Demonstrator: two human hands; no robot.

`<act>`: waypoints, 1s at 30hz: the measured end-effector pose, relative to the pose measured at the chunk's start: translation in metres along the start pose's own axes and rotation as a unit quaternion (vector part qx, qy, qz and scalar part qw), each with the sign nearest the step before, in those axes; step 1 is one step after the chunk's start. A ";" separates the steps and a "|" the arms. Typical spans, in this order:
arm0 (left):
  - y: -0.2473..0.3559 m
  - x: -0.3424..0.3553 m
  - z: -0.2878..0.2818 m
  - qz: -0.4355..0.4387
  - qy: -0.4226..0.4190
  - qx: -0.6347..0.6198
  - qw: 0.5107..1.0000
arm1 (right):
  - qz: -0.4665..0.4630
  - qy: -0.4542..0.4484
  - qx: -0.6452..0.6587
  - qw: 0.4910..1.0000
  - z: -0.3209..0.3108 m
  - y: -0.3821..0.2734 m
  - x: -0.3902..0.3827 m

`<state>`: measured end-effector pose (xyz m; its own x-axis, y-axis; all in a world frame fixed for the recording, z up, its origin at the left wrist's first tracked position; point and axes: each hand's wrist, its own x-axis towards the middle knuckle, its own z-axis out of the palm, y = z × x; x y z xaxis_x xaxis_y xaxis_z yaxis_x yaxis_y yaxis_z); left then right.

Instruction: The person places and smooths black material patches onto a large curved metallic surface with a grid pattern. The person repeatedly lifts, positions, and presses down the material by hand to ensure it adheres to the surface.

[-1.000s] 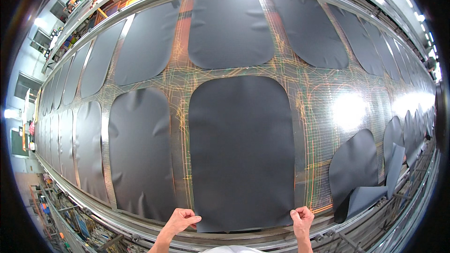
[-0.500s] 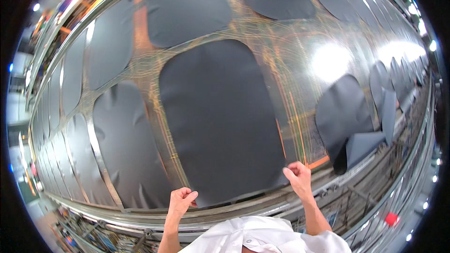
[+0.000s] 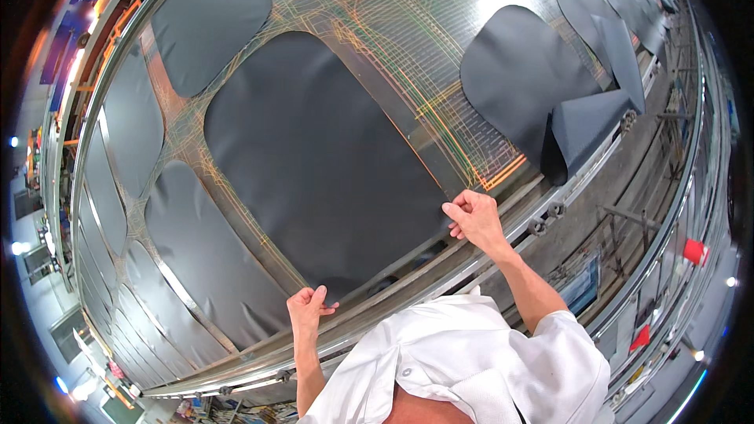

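Left hand (image 3: pixel 305 312) and right hand (image 3: pixel 477 221) pinch the sheet (image 3: pixel 322 165) by 2 corners along the desk (image 3: pixel 440 71)'s near edge; probably light and limp, best held there.

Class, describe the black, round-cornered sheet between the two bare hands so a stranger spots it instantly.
Find the long, shiny table covered with orange and green lines. Along its near edge lies a large black sheet with rounded far corners. Unlike neighbouring black sheets, it has the left bare hand at one near corner and the right bare hand at the other.
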<state>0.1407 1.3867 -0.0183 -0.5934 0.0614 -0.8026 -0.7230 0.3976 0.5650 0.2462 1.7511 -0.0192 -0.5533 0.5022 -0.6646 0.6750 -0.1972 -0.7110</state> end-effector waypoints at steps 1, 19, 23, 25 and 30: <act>0.001 -0.001 0.000 -0.002 0.001 0.004 1.000 | -0.003 0.000 0.008 1.000 0.000 0.002 0.000; -0.002 -0.001 0.006 -0.005 0.035 0.005 0.999 | 0.019 0.016 0.041 0.999 0.000 0.000 0.000; 0.002 -0.014 0.015 0.078 0.167 0.135 0.973 | -0.185 0.154 -0.285 0.928 0.005 -0.007 -0.010; 0.012 -0.030 0.030 0.228 0.297 0.275 0.886 | -0.329 0.217 -0.301 0.869 0.013 -0.027 -0.011; 0.051 -0.030 0.071 0.554 0.119 0.331 0.755 | -0.555 -0.121 -0.365 0.737 0.098 -0.071 0.007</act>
<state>0.1470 1.4701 0.0206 -0.8083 0.5561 0.1935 0.5511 0.5986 0.5814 0.1463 1.6862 0.0037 -0.9739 -0.1699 0.1504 -0.2264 0.7724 -0.5934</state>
